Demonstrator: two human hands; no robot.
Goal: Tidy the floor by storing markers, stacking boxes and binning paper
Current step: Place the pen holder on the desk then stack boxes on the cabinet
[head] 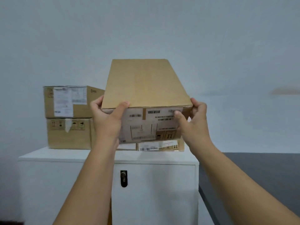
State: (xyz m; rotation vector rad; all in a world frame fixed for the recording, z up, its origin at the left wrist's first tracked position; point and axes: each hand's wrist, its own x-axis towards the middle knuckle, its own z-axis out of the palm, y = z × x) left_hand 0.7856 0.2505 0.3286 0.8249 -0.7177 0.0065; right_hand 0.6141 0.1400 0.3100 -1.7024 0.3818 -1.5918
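Head view: both hands hold a cardboard box over a white cabinet.

The left hand (107, 117) grips the box (146, 95) at its near left corner, thumb lying on the top face, fingers wrapped round the side. The right hand (193, 120) grips the near right corner, thumb pressed on the labelled front face, fingers behind the edge. The box tilts, its far end raised, its lower edge just above or touching a flat box (160, 146) lying on the cabinet (48, 157); contact cannot be told. Left of it two more boxes stand stacked, upper box (68, 101) on lower box (69, 133), both bearing labels. A dark lock (123, 178) sits on the cabinet front. Plain pale wall (146, 26) behind; grey floor (259, 172) at right.
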